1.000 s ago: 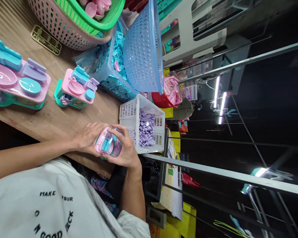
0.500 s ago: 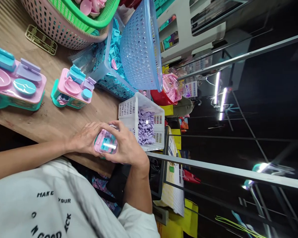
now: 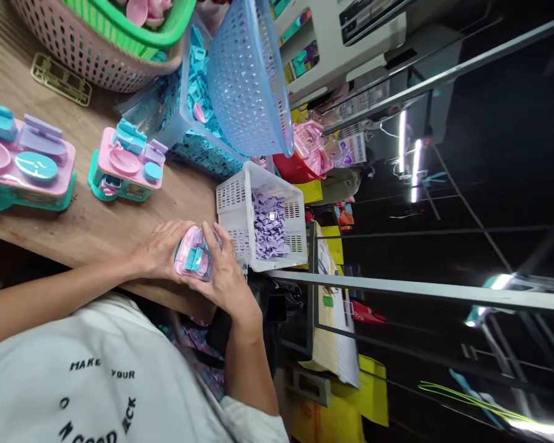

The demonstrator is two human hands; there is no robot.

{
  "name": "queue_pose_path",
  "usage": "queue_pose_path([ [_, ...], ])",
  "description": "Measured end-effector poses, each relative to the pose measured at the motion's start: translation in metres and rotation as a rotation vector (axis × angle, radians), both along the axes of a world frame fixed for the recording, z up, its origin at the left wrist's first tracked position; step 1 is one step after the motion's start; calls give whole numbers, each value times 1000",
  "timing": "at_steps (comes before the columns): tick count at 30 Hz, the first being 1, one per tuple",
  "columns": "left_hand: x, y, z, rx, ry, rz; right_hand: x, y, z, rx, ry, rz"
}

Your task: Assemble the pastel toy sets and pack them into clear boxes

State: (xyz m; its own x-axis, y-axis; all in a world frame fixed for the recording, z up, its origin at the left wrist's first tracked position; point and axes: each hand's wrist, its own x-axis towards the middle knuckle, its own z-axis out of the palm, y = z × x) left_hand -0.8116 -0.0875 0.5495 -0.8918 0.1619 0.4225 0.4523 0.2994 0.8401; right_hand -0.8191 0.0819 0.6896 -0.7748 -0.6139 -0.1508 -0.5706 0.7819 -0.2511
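Observation:
My left hand [image 3: 159, 251] is closed around a small toy kitchen [image 3: 191, 257] with a pink top, a teal edge and a light-blue part on it, held at the table's near edge. On the toy's right side, my right hand [image 3: 228, 274] has its fingers bent around a clear plastic piece, partly hidden, against the toy. To the left stand a similar toy kitchen [image 3: 127, 163], with a pink basin, blue disc and lilac part, and a larger-looking one [image 3: 37, 166], cut off by the frame's edge.
A white basket [image 3: 250, 215] of lilac parts stands right of my hands. Behind are a blue bin [image 3: 183, 114] of light-blue parts, a leaning blue perforated basket [image 3: 249, 80], a green basket [image 3: 173, 38] in a pink one, and a gold-coloured plastic frame [image 3: 61, 79].
My right hand's fingers have shifted from over the top of the toy to its right side. More of the toy's pink and blue top shows. The view has shifted slightly.

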Motion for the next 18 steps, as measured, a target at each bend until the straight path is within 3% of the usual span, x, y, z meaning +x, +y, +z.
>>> queue_pose_path([
  [6, -2, -6, -9, 79, 27, -15, -2, -7, -20, -238, -77, -64],
  [12, -4, -15, -9, 46, -26, 16, -10, -18, -24, -407, -92, -85],
  [18, 2, -21, -3, 27, -42, 140, 3, -45, -36, -479, 177, -242],
])
